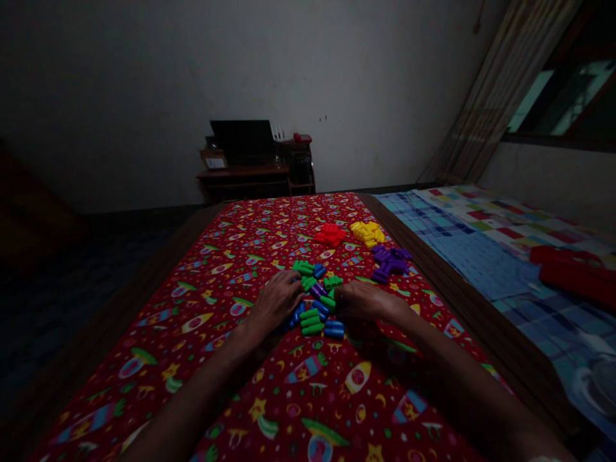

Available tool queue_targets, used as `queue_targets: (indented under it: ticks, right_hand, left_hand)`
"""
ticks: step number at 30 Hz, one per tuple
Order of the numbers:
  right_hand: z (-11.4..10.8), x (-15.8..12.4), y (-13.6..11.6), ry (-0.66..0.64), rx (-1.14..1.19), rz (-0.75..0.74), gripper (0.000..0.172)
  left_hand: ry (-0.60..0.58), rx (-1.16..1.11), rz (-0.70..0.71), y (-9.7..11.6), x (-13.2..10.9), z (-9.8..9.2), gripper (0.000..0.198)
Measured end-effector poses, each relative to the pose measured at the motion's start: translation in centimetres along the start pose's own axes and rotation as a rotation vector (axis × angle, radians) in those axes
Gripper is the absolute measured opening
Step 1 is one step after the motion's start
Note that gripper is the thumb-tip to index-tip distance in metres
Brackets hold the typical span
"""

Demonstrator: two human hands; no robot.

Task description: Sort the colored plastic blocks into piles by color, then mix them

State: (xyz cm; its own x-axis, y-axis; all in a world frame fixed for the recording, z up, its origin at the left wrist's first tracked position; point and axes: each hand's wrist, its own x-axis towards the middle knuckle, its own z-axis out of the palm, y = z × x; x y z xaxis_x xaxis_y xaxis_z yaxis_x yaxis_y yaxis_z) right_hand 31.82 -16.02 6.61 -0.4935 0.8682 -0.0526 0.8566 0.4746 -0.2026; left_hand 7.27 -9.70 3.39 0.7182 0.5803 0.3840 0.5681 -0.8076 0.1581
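Note:
My left hand [280, 296] rests at the left side of a mixed pile of small plastic toy pieces, its fingers curled down against them; the fingertips are hidden. At the pile's right side, my right hand [363, 300] is closed with the fingers bent inward, touching or very near a green piece [328, 303]. Whatever either hand grips cannot be made out. Between the hands lie green pieces [312, 322], blue pieces [333, 330] and a purple piece [317, 291], mostly short ridged tubes lying on their sides.
Beyond the pile, red pieces [330, 235], yellow pieces [367, 233] and purple pieces [391, 262] lie in separate heaps on the red patterned cloth [308, 391]. A bed [481, 250] with a red case [577, 273] is to the right. A dark monitor [243, 141] stands by the far wall.

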Motion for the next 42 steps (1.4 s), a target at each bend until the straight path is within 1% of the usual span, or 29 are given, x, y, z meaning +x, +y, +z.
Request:
queue_targets:
  ticks: [2,3,5,6,8,10,13,16,18,20,21,24,25,27,28,30,32,34,37,39,40,42]
  right_hand:
    - [-1.5,0.1,0.9,-0.002,0.064,0.037,0.009]
    - [-2.2,0.1,1.6,0.035,0.08,0.069,0.009]
    - [-3.4,-0.1,3.3,0.174,0.082,0.17,0.013]
    - [-3.8,-0.2,4.4,0.254,0.077,0.233,0.016]
    - [-3.9,-0.7,6.6,0.399,0.07,0.366,0.02]
    - [-3.5,-1.2,8.7,0.51,0.099,0.462,0.025]
    - [-2.6,-2.0,11.2,0.566,0.183,0.515,0.028]
    - [-2.6,-2.3,12.2,0.607,0.203,0.555,0.029]
    - [-3.0,-2.0,11.6,0.669,0.217,0.555,0.029]
    - [-3.3,-1.3,9.8,0.671,0.318,0.468,0.027]
    - [-3.2,-0.9,8.4,0.635,0.401,0.389,0.027]
    - [-2.3,0.5,3.6,0.433,0.634,0.032,0.031]
    - [-1.9,0.9,2.2,0.383,0.649,-0.068,0.031]
    - [-1.1,1.6,0.3,0.349,0.614,-0.172,0.029]
    - [-0.8,1.8,0.0,0.363,0.578,-0.175,0.026]
    - [-0.8,1.9,0.6,0.43,0.503,-0.099,0.024]
    - [-1.1,1.7,2.5,0.495,0.391,0.038,0.023]
    - [-1.5,1.1,4.8,0.523,0.233,0.189,0.022]
    - [-1.4,0.3,7.7,0.465,0.024,0.355,0.019]
    - [-0.9,0.0,9.1,0.442,-0.051,0.413,0.019]
    - [-0.6,-0.1,9.6,0.453,-0.071,0.423,0.019]
    - [-0.3,-0.2,10.7,0.532,-0.077,0.431,0.022]
  left_hand:
    - [-0.025,-0.043,0.055,0.1,0.4,0.5,0.023]
    - [-0.05,-0.06,0.08,0.2,0.6,0.9,0.029]
    - [-0.096,-0.088,0.099,0.3,1.1,1.5,0.037]
    - [-0.103,-0.103,0.093,0.4,1.3,1.7,0.038]
    - [-0.093,-0.13,0.085,0.5,1.5,1.9,0.035]
    - [-0.071,-0.129,0.089,0.7,1.6,1.9,0.03]
    - [-0.042,-0.081,0.085,0.7,1.4,1.5,0.024]
    - [-0.004,-0.095,0.035,0.4,1.3,1.1,0.023]
    - [0.044,-0.163,-0.035,0.4,1.4,0.7,0.024]
    - [0.112,-0.244,-0.111,0.7,1.7,0.4,0.026]
    - [0.144,-0.279,-0.138,1.1,1.8,0.2,0.026]
    - [0.173,-0.356,-0.165,2.5,1.9,0.1,0.023]
    - [0.168,-0.369,-0.161,3.0,1.9,0.1,0.021]
    - [0.167,-0.382,-0.152,3.6,1.8,0.2,0.018]
    - [0.169,-0.386,-0.149,3.8,1.7,0.2,0.017]
    - [0.181,-0.385,-0.143,3.7,1.6,0.3,0.02]
    - [0.205,-0.369,-0.139,3.3,1.5,0.2,0.023]
    - [0.239,-0.341,-0.128,2.7,1.5,0.1,0.022]
    - [0.251,-0.31,-0.116,2.0,1.4,0.2,0.019]
    - [0.241,-0.296,-0.115,1.7,1.3,0.5,0.019]
    - [0.24,-0.291,-0.115,1.5,1.2,0.6,0.019]
    - [0.248,-0.284,-0.11,1.2,1.1,0.7,0.02]
